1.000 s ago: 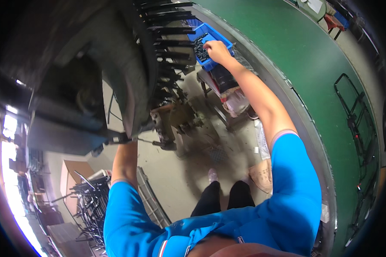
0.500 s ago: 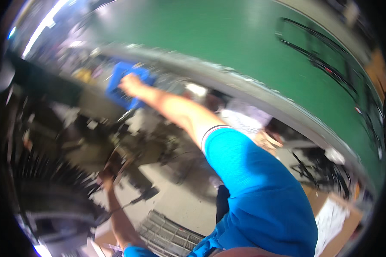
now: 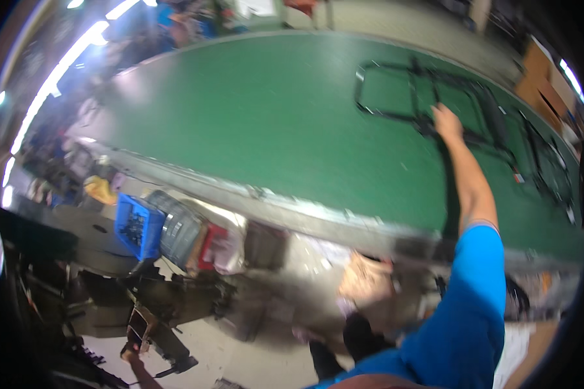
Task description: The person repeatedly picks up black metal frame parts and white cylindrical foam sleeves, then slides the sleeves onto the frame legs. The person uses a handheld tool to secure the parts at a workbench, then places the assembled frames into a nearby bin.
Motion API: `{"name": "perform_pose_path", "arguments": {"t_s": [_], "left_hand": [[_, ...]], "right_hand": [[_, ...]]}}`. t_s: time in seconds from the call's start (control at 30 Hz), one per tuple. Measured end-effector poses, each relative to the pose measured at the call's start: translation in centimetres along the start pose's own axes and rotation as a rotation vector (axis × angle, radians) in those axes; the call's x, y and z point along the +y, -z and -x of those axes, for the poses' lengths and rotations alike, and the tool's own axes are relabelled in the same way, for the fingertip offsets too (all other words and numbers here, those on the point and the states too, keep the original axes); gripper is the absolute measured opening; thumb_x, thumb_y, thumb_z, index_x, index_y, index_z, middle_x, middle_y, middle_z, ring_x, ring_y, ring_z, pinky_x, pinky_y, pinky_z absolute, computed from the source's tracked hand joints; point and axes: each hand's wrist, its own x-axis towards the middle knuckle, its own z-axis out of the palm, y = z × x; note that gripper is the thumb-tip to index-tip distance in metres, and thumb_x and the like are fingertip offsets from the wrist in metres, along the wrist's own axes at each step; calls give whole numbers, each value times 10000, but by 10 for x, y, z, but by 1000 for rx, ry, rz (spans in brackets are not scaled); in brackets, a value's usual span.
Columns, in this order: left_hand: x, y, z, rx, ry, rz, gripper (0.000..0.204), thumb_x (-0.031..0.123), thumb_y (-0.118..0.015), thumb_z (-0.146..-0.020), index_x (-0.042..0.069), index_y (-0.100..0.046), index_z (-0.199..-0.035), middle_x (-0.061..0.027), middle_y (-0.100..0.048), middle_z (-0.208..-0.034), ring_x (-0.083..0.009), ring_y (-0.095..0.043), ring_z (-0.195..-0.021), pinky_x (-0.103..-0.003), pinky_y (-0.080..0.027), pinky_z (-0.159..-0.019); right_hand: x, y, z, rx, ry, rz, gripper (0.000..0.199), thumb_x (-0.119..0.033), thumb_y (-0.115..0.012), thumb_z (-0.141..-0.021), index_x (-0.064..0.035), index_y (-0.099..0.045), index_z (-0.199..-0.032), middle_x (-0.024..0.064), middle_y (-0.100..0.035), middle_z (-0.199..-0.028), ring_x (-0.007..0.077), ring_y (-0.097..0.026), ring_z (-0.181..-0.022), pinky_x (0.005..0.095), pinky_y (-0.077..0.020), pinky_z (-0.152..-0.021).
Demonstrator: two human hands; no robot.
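My right hand (image 3: 446, 120) is stretched far out over the green conveyor belt (image 3: 272, 123) and lies on a black metal wire frame (image 3: 428, 97), with its fingers curled around a bar where the frame's parts meet. More black frames (image 3: 545, 168) lie to its right on the belt. My left hand (image 3: 131, 354) is low at the bottom left, by a dark machine (image 3: 156, 305) and a black handle (image 3: 175, 367). It is small and blurred, and its grip is unclear.
Under the belt's metal edge (image 3: 318, 217) stand a blue bin (image 3: 136, 227) of small dark parts, a grey crate (image 3: 178, 230) and a red container (image 3: 213, 246). A brown bag (image 3: 363, 279) sits near my legs. Cardboard boxes (image 3: 545, 78) are at the far right.
My right hand left the blue bin and swung right onto the black frame on the belt. The view turned toward the belt. My left hand stays down by the machine.
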Motion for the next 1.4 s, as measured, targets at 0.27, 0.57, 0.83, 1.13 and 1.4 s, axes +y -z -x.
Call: {"name": "perform_pose_path", "arguments": {"t_s": [0.27, 0.57, 0.83, 1.13, 1.4], "left_hand": [[-37, 35, 69, 260, -68, 141, 213, 163, -563, -882, 58, -537, -699, -33, -578, -686, -140, -539, -607, -266, -460, -595], [66, -28, 170, 198, 85, 420, 195, 148, -630, -854, -33, -627, -924, -113, -655, -847, -183, -638, -761, -254, -519, -683], [123, -20, 246, 129, 178, 459, 229, 61, -598, -858, -100, -578, -1021, -144, -634, -906, -203, -633, -820, -269, -538, -760], [111, 3, 264, -173, 212, 815, 200, -30, -556, -835, -114, -516, -1012, -213, -598, -987, -307, -619, -937, -344, -528, -863], [49, -21, 176, -81, 196, 582, 181, -39, -517, -828, -81, -586, -990, -153, -649, -867, -237, -655, -758, -295, -540, -665]], "right_hand": [[-4, -34, 39, -192, -164, -113, 364, -355, -326, -952, -72, -423, -1158, 279, -601, -894, 465, -565, -844, 545, -424, -733], [-30, 129, 136, -450, 130, -276, 430, -367, -326, -974, -39, -431, -1233, 275, -582, -1026, 461, -540, -925, 480, -424, -782], [-166, 343, 113, -844, 222, -580, 550, -405, -396, -961, 5, -388, -1328, 201, -516, -1223, 289, -541, -1067, 344, -432, -866], [-286, 478, 240, -786, 314, -212, 564, -420, -354, -965, 26, -411, -1305, 246, -475, -1272, 322, -478, -1174, 352, -382, -966], [-345, 548, 303, -935, 644, -187, 264, -245, -430, -941, -13, -514, -1034, 236, -567, -827, 413, -547, -840, 434, -424, -726]]}}
